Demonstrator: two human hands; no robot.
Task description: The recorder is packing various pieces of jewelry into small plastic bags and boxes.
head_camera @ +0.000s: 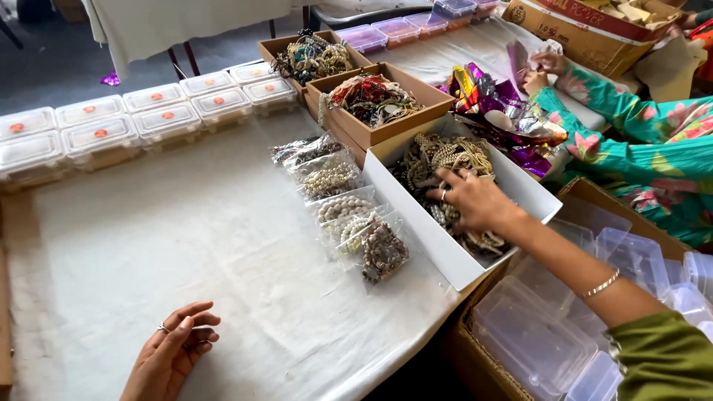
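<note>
**Right hand laid in the jewellery box, left hand idle on the cloth**

Here, a heap of beaded jewellery (445, 160) is seen filling a white cardboard box (416, 226) at the right of the table, and the right hand (475, 200) is laid on the near part of that heap, fingers spread and bent down into the strands; whether a piece is gripped cannot be told. Just left of the box, a row of small clear bags of beads (345, 212) is laid out on the white cloth (186, 245). The left hand (174, 353) is rested at the near edge, loosely open and holding nothing, well apart from the box. Beyond the white box, two brown boxes (371, 100) of jewellery are set. Lidded plastic containers (134, 122) are lined along the far left. At the near right, empty clear tubs (564, 319) are stacked in a carton. At the far right, another person's hands (542, 70) are occupied with shiny foil wrappers (497, 104).
</note>
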